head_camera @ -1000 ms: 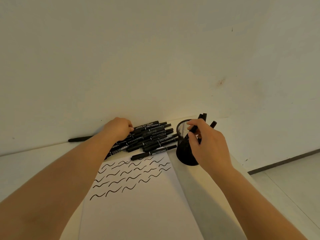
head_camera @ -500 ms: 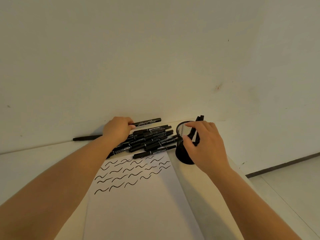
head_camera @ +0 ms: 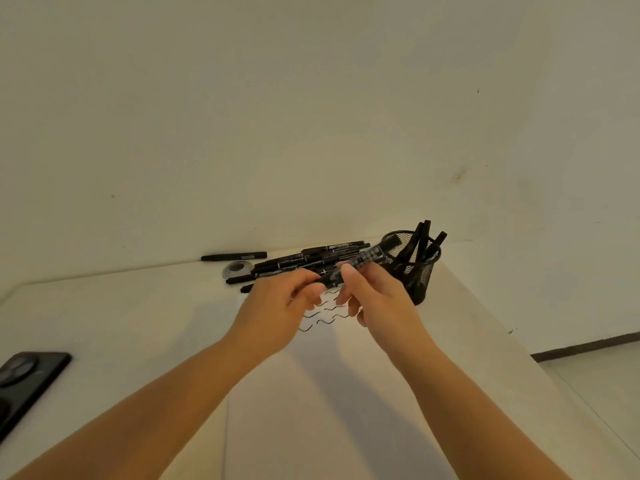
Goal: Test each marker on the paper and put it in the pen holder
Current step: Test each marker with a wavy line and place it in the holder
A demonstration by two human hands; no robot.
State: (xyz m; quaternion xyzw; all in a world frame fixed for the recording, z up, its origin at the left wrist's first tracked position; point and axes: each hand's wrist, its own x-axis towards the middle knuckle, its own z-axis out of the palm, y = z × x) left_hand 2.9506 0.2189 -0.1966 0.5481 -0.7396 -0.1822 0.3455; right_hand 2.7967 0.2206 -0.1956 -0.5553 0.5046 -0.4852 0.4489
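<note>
Between the two hands, above the paper (head_camera: 311, 393), a marker (head_camera: 360, 263) is now held level: the left hand (head_camera: 277, 306) pinches one end, the right hand (head_camera: 377, 299) the other. Half a second ago the right hand was at the pen holder (head_camera: 424, 271) and the left in the pile (head_camera: 308, 259) beyond. Judging by this, uncapping comes next, then a test squiggle.

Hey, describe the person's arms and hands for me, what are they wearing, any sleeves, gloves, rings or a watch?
Both forearms are bare as far as the head view shows, with no sleeves in sight. The left hand and right hand wear no gloves. No watch, bracelet or ring shows on either wrist or on the visible fingers.
</note>
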